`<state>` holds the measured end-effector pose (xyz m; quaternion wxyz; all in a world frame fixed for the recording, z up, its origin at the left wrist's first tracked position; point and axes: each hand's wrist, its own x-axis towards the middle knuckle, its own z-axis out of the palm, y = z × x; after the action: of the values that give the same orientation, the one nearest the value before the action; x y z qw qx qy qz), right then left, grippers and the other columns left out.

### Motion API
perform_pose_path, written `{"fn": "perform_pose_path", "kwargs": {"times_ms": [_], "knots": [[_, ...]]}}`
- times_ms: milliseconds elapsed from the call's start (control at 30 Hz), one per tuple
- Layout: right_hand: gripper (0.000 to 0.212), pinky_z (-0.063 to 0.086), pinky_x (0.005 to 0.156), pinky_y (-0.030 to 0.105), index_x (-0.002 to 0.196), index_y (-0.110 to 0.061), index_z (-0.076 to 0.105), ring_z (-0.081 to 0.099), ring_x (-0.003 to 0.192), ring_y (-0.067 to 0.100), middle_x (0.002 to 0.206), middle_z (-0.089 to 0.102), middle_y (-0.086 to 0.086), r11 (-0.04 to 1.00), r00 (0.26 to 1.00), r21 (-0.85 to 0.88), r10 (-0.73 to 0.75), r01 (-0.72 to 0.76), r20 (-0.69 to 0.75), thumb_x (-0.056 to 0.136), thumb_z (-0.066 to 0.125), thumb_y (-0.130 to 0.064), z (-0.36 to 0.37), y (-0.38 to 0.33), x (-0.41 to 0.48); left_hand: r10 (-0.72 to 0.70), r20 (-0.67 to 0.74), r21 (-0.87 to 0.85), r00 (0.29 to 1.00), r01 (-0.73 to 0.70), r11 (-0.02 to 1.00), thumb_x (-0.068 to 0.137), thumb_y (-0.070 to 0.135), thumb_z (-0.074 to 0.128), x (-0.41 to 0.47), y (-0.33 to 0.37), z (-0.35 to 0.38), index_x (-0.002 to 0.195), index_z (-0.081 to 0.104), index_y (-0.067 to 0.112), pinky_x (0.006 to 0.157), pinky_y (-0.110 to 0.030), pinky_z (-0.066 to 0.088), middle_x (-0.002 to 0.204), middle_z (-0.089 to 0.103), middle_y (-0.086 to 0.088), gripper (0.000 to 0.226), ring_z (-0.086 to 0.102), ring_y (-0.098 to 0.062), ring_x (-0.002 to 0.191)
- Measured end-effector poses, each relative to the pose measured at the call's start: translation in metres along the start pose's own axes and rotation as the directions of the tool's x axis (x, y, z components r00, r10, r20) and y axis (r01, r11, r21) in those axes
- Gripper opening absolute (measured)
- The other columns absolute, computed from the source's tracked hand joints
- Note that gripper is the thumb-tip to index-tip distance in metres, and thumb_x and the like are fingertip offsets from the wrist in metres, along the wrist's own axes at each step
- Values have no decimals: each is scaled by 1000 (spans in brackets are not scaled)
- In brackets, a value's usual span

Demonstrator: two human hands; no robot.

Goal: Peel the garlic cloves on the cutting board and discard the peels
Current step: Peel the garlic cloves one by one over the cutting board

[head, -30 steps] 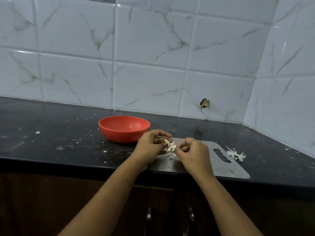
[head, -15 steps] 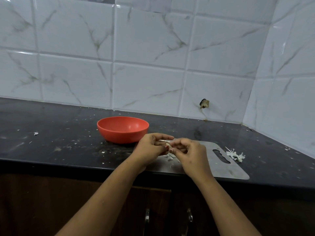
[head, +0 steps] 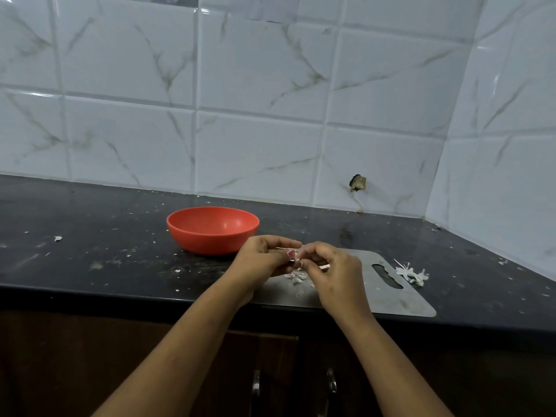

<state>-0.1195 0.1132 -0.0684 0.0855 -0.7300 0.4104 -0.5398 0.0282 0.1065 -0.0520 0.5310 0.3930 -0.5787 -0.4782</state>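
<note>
My left hand (head: 262, 259) and my right hand (head: 334, 271) meet fingertip to fingertip just above the steel cutting board (head: 391, 299). Between them they pinch a small garlic clove (head: 294, 257), mostly hidden by the fingers. A small heap of white peel bits (head: 296, 277) lies on the board right under the hands. A second pile of peels (head: 412, 272) sits on the black counter just past the board's right end.
An orange bowl (head: 212, 229) stands on the dark counter (head: 90, 242) just left of and behind my hands. White crumbs are scattered over the counter. A tiled wall closes the back and the right side; the counter's front edge runs below my wrists.
The loose peel that showed between my fingertips a second ago is gone from view; my fingertips have closed together over the clove. Both hands stay over the same spot.
</note>
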Motion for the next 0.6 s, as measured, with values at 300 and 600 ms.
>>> {"fn": "perform_pose_path", "kwargs": {"times_ms": [300, 600], "knots": [[16, 48, 64, 8, 80, -18, 69, 62, 75, -4, 74, 67, -10, 995, 995, -12, 103, -103, 2, 85, 69, -3, 0, 3, 3, -28, -21, 0, 999, 28, 1000, 92, -8, 52, -1, 1, -2, 100, 67, 4, 64, -18, 56, 79, 71, -10, 21, 64, -13, 67], [13, 45, 61, 6, 77, -16, 65, 61, 73, -5, 72, 65, -10, 991, 991, -5, 133, -133, -23, 84, 69, -5, 0, 2, 4, -48, -9, 3, 999, 48, 999, 88, -8, 56, -3, 3, 0, 95, 68, 10, 64, -23, 57, 87, 73, -12, 23, 69, -19, 75]]}}
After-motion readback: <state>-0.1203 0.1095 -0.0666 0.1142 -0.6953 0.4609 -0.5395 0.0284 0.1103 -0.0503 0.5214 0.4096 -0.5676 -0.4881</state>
